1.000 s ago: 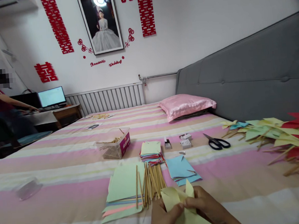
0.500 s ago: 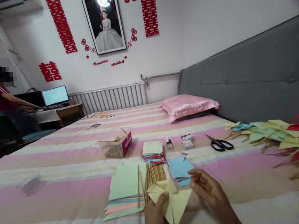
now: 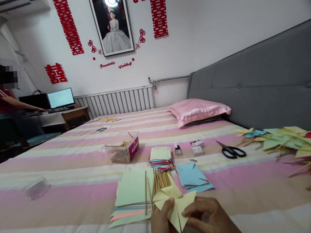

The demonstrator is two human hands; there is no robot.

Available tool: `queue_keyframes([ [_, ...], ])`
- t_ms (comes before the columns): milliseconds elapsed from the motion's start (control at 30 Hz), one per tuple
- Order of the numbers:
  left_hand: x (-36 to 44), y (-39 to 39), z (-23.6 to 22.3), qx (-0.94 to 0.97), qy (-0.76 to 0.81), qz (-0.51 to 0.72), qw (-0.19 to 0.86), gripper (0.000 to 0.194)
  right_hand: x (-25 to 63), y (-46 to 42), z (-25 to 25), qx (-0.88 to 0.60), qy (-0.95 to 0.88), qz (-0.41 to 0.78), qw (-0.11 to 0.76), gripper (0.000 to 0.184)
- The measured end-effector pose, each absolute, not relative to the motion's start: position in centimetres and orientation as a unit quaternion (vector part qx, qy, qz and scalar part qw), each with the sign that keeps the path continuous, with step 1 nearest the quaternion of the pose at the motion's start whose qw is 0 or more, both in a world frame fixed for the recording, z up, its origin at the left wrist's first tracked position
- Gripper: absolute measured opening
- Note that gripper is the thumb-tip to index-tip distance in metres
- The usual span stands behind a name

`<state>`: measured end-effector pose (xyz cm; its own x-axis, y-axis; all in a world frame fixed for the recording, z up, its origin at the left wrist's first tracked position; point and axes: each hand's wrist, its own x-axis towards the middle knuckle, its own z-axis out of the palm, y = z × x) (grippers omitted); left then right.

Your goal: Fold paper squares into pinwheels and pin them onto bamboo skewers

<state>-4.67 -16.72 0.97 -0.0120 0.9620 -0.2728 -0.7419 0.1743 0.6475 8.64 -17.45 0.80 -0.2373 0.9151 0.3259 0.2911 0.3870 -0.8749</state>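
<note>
My left hand (image 3: 162, 221) grips a pale yellow paper pinwheel (image 3: 173, 196), its thumb pressed near the centre. Slits and partly folded corners show in the paper. At the pinwheel's right flap, my right hand (image 3: 212, 216) has its fingertips closed on the edge. Just behind lies a bundle of thin wooden sticks (image 3: 162, 180). Left of it are larger green paper sheets (image 3: 134, 189) with two loose sticks on top. Blue slit squares (image 3: 191, 175) lie to the right, and a stack of smaller coloured squares (image 3: 160, 155) sits farther back.
On the striped bed are a clear tub of sticks (image 3: 122, 157), a clear lid (image 3: 36, 188), small boxes (image 3: 197, 150), black-handled scissors (image 3: 232, 151) and a pink pillow (image 3: 198, 110). Several pinwheels (image 3: 288, 137) are heaped at right. A person (image 3: 0, 97) stands by a desk.
My right hand has moved left from beside the blue squares onto the yellow pinwheel's right flap. My left hand keeps its hold. The view has shifted slightly.
</note>
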Motion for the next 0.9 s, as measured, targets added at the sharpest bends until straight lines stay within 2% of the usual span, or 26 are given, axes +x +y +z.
queue_keyframes([
  [233,-4.6,-16.0,-0.6,0.204,0.393,0.616,0.652,0.031,8.0,-16.8,-0.6,-0.429,-0.594,0.437,0.521,0.023],
  [400,-4.4,-15.7,-1.6,0.218,0.456,0.617,0.603,0.035,7.7,-16.4,-1.3,-0.44,-0.565,0.399,0.573,0.029],
  [700,-4.5,-15.5,-1.8,0.34,0.501,0.607,0.515,0.044,8.1,-16.2,-1.2,-0.466,-0.537,0.424,0.561,0.032],
  [900,-4.4,-15.7,-1.6,0.371,0.497,0.599,0.507,0.046,8.3,-16.2,-0.9,-0.481,-0.531,0.414,0.562,0.031],
])
